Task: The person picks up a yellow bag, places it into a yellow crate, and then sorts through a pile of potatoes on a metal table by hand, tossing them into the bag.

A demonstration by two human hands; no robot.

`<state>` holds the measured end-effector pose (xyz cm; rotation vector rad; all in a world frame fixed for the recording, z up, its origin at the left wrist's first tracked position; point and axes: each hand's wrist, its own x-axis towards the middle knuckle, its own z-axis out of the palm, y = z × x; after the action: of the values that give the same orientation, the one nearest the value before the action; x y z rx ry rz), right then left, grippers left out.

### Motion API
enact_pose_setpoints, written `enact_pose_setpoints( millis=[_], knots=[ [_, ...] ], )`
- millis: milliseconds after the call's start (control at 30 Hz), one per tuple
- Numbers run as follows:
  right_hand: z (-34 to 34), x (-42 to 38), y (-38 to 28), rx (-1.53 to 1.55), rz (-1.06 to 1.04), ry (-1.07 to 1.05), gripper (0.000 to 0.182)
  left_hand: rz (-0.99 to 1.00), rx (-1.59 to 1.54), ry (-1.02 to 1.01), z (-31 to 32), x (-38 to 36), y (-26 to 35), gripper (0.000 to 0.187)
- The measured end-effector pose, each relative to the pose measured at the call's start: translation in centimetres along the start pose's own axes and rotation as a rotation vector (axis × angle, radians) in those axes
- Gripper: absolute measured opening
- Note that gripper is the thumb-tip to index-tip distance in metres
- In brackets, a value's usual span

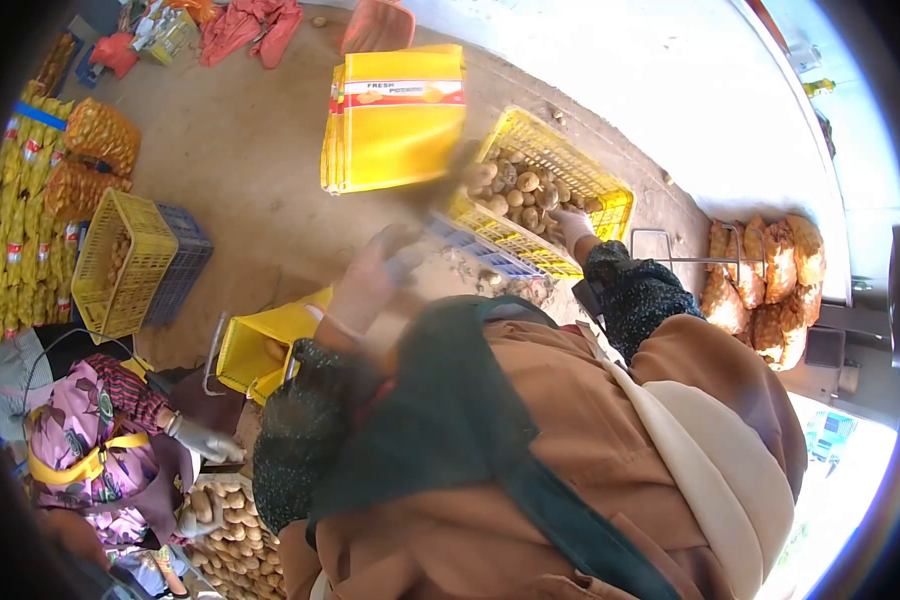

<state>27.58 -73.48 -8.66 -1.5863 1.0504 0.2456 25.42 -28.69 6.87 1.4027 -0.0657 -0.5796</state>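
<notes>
My right hand (573,226), in a pale glove, reaches over the near side of a yellow crate (620,208) and touches the potatoes (520,185) inside; its grip is partly hidden among them. My left hand (375,280), also gloved, is smeared by motion between that crate and an open yellow bag (245,345). Something pale shows inside the bag, which hangs at a metal frame (213,355). A dark blurred shape (435,190) lies beyond my left hand; what it is cannot be made out.
A stack of flat yellow bags (400,140) lies ahead. Blue crate edges (485,250) show under the potato crate. Filled sacks (770,275) stand at right, more bags (30,220) at left. A co-worker's gloved hand (205,440) is near a heap of potatoes (240,540).
</notes>
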Motion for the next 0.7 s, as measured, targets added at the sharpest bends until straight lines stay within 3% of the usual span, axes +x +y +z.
enact_pose_setpoints(
  millis=[100,133,167,200,233,267,300,367,467,533,600,667,700],
  knots=[
    [-0.7,0.9,3.0,-0.203,0.088,-0.080,0.009,-0.032,-0.031,0.196,-3.4,-3.9,-3.5,0.043],
    [-1.2,2.5,4.2,-0.923,-0.413,-0.446,0.009,-0.085,-0.111,0.284,-3.7,-5.0,-4.1,0.042],
    [-1.8,4.0,5.5,-1.450,-1.180,-0.435,0.012,-0.130,-0.200,0.398,-4.2,-6.9,-4.8,0.042],
    [0.8,3.0,3.3,-1.855,-1.106,-0.612,0.023,-0.169,-0.302,0.548,-4.7,-9.6,-5.4,0.041],
    [1.6,7.1,5.9,-1.691,-1.156,-0.589,0.029,-0.109,-0.194,0.671,-4.5,-11.8,-5.5,0.037],
    [3.9,7.1,4.1,-1.738,-1.477,-0.837,0.027,-0.064,-0.151,0.725,-5.0,-14.2,-7.1,0.035],
    [6.7,6.0,3.1,-1.790,-1.577,-0.888,0.027,-0.031,-0.103,0.790,-5.5,-16.9,-9.1,0.035],
    [12.7,8.9,1.9,-1.708,-2.078,-0.956,0.040,-0.091,-0.159,0.959,-4.6,-21.7,-10.9,0.041],
    [23.3,4.1,1.4,-1.549,-1.485,-1.061,0.031,-0.162,-0.439,1.296,-2.2,-29.1,-13.0,0.041],
    [29.9,-4.9,-0.1,-1.617,-2.097,-1.344,0.033,-0.074,-0.526,1.550,0.4,-34.6,-13.2,0.039],
    [35.6,-10.7,-1.1,-1.408,-0.765,-1.387,0.033,-0.002,-0.450,1.793,2.5,-34.2,-13.3,0.037],
    [38.6,-21.6,0.3,-1.409,-0.895,-1.493,0.038,0.056,-0.240,2.042,5.8,-37.5,-17.6,0.034],
    [40.6,-24.5,2.0,-1.427,-1.034,-1.627,0.038,-0.008,-0.200,2.153,7.8,-39.5,-18.0,0.033]
  ],
)
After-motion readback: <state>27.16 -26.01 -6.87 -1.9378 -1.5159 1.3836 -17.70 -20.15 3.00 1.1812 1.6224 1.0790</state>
